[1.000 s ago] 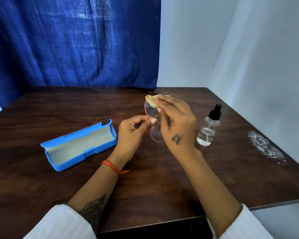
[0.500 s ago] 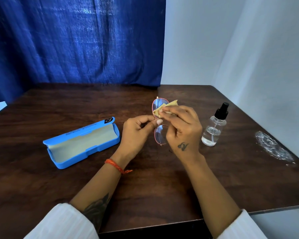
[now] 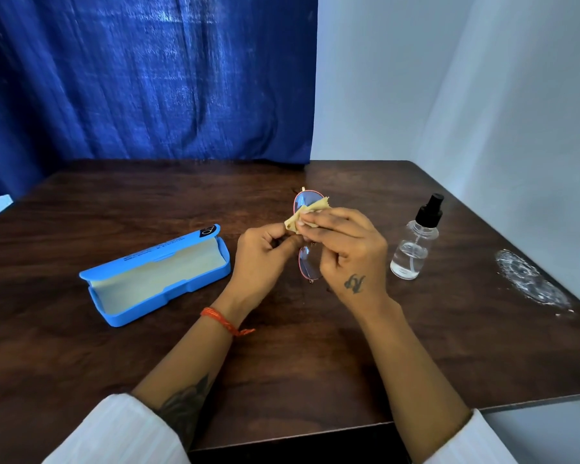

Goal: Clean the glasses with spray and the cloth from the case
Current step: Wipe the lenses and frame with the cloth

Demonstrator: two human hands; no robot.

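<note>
Wooden table (image 3: 315, 346); glasses (image 3: 307, 229) between fingers (image 3: 318, 226), cloth (image 3: 297, 219) pressed.

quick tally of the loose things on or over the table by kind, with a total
glasses: 1
cloth: 1
spray bottle: 1
glasses case: 1
total: 4

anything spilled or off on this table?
Yes: a whitish, crusty smear sits on the table near its right edge, right of the spray bottle. It looks like dried residue; I cannot tell what it is. The bottle stands upright, and the open case looks undamaged.
</note>
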